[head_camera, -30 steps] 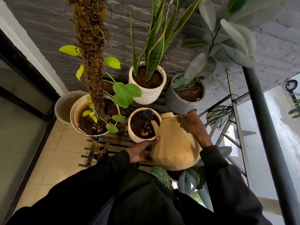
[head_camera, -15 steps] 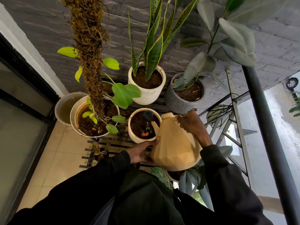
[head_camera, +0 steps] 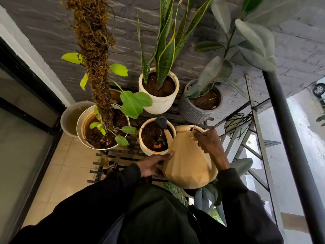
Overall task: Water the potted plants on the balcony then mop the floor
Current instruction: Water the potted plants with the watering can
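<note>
A tan faceted watering can (head_camera: 188, 166) is tilted over a small cream pot (head_camera: 149, 151) with dark soil and a tiny plant. Its black spout head (head_camera: 161, 122) hangs above the soil, and thin streams of water fall from it. My right hand (head_camera: 209, 145) grips the can's handle at the top. My left hand (head_camera: 153, 166) supports the can's lower left side. Around it stand a moss-pole plant in a white pot (head_camera: 81, 120), a snake plant in a cream pot (head_camera: 159, 104) and a grey textured pot (head_camera: 195, 113) with a grey-leaved plant.
The pots stand on a black slatted rack (head_camera: 123, 155) against a dark stone wall. A bucket of water (head_camera: 70, 117) sits at the left by a glass door. A black railing post (head_camera: 292, 138) runs down the right. Beige floor tiles (head_camera: 58, 173) lie at the lower left.
The can has stayed tilted over the small cream pot. Both hands keep their hold and water keeps falling.
</note>
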The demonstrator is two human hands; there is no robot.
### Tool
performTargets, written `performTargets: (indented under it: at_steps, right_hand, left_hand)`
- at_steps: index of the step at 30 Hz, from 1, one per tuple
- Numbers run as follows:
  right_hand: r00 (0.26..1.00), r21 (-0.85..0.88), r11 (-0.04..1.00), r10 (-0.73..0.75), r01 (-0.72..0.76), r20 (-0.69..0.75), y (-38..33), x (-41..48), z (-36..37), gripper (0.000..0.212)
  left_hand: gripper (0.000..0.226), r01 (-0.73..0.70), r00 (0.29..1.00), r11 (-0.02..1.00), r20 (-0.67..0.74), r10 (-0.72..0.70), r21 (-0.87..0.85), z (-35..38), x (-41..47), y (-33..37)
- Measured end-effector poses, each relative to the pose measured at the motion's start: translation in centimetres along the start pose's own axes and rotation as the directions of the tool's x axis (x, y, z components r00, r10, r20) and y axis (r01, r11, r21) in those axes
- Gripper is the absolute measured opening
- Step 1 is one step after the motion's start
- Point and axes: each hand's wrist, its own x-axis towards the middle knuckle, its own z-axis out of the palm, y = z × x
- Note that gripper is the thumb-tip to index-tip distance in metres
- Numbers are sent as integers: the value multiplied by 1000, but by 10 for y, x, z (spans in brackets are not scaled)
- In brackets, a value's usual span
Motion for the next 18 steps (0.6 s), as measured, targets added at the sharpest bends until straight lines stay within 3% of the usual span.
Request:
performTargets:
  at_steps: [8, 12, 18]
  right_hand:
    - [997, 113, 992, 53, -46, -59, 33, -28, 1, 37]
    - [992, 160, 983, 105, -92, -73, 54, -46, 2, 41]
    - [989, 265, 963, 75, -38, -128, 81, -72, 9, 54]
  left_hand:
    - [115, 9, 1000, 995, -14, -8, 100, 4, -6, -4]
    - [102, 6, 1000, 988, -11, -4, 155, 11, -11, -8]
    - [110, -28, 998, 977, -55, 40, 212, 18, -16, -18]
